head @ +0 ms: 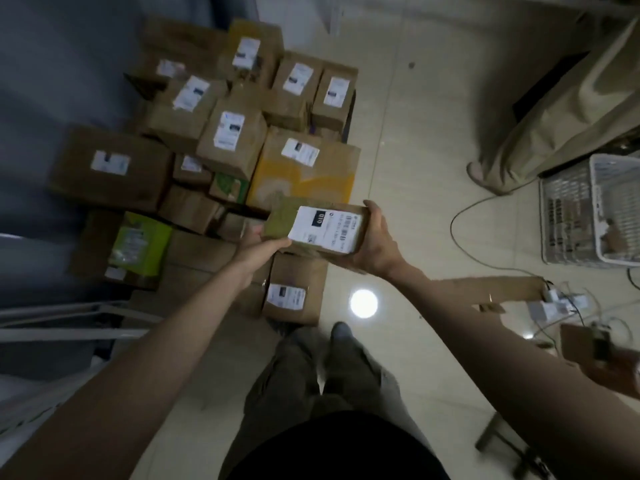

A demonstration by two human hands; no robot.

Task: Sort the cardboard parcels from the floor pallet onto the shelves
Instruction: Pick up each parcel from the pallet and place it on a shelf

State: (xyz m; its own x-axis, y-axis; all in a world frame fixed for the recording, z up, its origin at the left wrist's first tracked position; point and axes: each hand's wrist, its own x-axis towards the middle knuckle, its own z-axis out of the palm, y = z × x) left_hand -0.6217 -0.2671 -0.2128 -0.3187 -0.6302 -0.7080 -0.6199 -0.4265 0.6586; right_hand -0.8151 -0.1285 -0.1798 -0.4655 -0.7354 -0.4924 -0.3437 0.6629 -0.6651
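Observation:
A small cardboard parcel point(323, 228) with a white shipping label is lifted above the pile, held between both hands. My left hand point(258, 249) grips its left end, thumb lying along the near edge. My right hand point(377, 242) wraps round its right end. Below and behind lies the heap of several labelled cardboard parcels point(235, 133) on the floor, among them a yellow-printed box point(304, 178), a green packet point(140, 242) and a brown box point(294, 289) just under my hands. No shelf shows plainly in this view.
Another person's trouser leg point(540, 133) stands at the right. A white wire basket point(592, 213) sits on the tiled floor, with cables point(464, 251) and a flat cardboard piece point(485, 289) near it. White metal rails point(69, 317) run at the lower left. My own legs point(322, 372) are below.

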